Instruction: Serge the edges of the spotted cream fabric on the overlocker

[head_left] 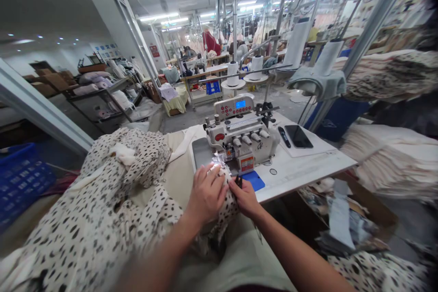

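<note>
My left hand (207,191) lies with its fingers stretched out over cream fabric with black spots (230,205), right in front of an overlock sewing machine (222,134). Beside it, my right hand (244,197) is closed at the edge of the same fabric. Small black thread snips (238,181) stick up from its fingers. The fabric runs up to the lit needle area and hangs down towards my lap. My left fingers cover part of the cloth near the presser foot. A large heap of the spotted fabric (112,182) spreads to my left.
A phone (299,137) and a black marker-like item (284,137) lie on the machine table (308,162) at the right. Thread cones (233,75) stand behind the machine. A blue basket (23,182) is far left; stacked cloth (393,159) and a scrap box (379,205) are right.
</note>
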A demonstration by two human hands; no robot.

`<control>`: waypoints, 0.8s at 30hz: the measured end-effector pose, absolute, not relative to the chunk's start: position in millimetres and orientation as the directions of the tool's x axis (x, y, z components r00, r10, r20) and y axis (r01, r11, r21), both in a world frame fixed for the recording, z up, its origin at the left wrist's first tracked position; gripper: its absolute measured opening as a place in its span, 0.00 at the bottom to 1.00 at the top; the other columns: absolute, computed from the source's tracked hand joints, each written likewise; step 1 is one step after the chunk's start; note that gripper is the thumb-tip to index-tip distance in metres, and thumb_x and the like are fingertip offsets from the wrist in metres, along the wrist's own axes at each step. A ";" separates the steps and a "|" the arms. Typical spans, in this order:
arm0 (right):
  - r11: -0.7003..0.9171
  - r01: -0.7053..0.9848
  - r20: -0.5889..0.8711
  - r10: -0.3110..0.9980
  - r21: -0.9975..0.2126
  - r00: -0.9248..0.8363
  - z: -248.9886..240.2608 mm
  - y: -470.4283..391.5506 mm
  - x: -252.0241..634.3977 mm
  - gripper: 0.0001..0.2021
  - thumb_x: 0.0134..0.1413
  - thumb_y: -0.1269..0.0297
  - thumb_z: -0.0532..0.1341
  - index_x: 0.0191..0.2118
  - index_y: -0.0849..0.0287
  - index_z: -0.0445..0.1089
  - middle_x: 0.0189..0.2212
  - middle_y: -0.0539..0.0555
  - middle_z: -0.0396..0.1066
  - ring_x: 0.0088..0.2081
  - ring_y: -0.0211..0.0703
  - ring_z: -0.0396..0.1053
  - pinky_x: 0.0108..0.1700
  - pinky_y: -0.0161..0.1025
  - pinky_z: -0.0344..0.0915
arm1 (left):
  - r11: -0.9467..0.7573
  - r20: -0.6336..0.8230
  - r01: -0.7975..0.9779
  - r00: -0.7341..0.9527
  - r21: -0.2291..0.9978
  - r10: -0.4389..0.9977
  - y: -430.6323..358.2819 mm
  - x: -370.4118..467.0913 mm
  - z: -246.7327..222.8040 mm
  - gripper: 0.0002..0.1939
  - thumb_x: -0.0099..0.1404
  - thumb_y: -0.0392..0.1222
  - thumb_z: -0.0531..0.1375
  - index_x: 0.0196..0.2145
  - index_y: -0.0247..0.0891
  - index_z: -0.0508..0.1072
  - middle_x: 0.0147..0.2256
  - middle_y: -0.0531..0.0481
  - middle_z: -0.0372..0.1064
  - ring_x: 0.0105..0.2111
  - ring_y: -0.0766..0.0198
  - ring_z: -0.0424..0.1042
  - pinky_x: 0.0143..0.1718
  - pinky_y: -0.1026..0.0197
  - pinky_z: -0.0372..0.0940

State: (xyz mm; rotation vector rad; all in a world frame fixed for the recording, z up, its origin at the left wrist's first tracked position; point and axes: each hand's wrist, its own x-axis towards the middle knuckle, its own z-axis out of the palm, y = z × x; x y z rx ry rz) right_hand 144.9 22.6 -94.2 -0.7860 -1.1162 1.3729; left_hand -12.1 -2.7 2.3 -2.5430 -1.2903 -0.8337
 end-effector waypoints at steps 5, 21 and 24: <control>0.109 -0.303 0.160 0.975 -0.947 -0.151 -94.5 22.9 145.5 0.19 0.58 0.46 0.63 0.37 0.60 0.76 0.32 0.54 0.73 0.35 0.45 0.68 0.41 0.41 0.66 | -0.623 0.523 0.779 0.505 0.066 0.687 -8.7 -6.3 2.9 0.14 0.68 0.40 0.57 0.50 0.42 0.73 0.51 0.43 0.72 0.52 0.49 0.66 0.54 0.41 0.60; 0.123 -0.309 0.160 0.983 -0.943 -0.095 -91.2 22.2 143.8 0.20 0.56 0.45 0.64 0.36 0.61 0.77 0.30 0.53 0.74 0.32 0.42 0.68 0.39 0.38 0.66 | -0.643 0.586 0.766 0.515 0.015 0.626 -7.1 0.5 1.8 0.12 0.67 0.38 0.59 0.48 0.38 0.74 0.47 0.43 0.73 0.48 0.52 0.67 0.52 0.46 0.61; 0.114 -0.337 0.157 0.982 -0.935 -0.104 -93.6 22.8 143.5 0.19 0.56 0.46 0.64 0.36 0.60 0.77 0.30 0.53 0.74 0.32 0.42 0.68 0.38 0.38 0.66 | -0.644 0.587 0.765 0.520 0.002 0.620 -6.8 1.4 2.9 0.12 0.66 0.38 0.59 0.47 0.38 0.74 0.46 0.44 0.73 0.48 0.53 0.67 0.52 0.47 0.61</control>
